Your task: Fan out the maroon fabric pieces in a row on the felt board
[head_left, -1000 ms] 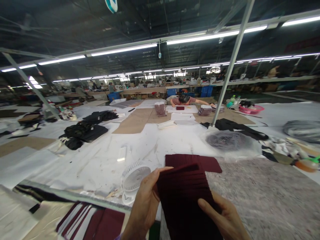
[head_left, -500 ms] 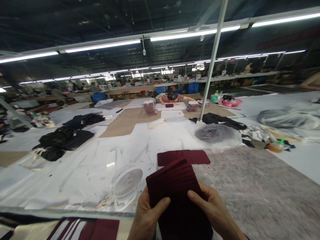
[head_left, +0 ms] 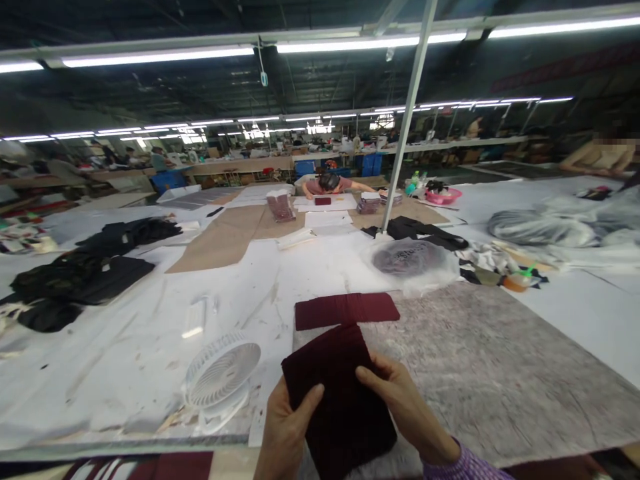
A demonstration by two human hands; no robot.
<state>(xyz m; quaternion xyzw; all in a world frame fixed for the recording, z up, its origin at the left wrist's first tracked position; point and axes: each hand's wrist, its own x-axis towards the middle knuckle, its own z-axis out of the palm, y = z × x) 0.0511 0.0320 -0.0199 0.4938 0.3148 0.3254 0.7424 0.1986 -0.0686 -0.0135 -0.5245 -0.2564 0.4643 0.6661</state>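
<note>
A dark maroon piece of fabric (head_left: 343, 400) is held up between both hands at the bottom centre. My left hand (head_left: 290, 423) grips its left edge, thumb on the front face. On its right edge, my right hand (head_left: 400, 397) pinches it with the thumb in front; the fingers behind are partly hidden. Just beyond lies a flat maroon fabric strip (head_left: 347, 310), on the near part of a mottled grey sheet (head_left: 500, 373) that covers the table's right side.
A white fan (head_left: 223, 380) stands left of my hands. Farther off are dark garments (head_left: 115, 277), a plastic-wrapped bundle (head_left: 413, 260), an upright pole (head_left: 407, 120) and a pink basin (head_left: 443, 195). A person (head_left: 330, 183) leans over the table's far end.
The view has turned right and shifted, so the tabletop items appear farther left. The held fabric sits lower and its top edge looks flatter. More of my right sleeve shows. Both hands keep their hold.
</note>
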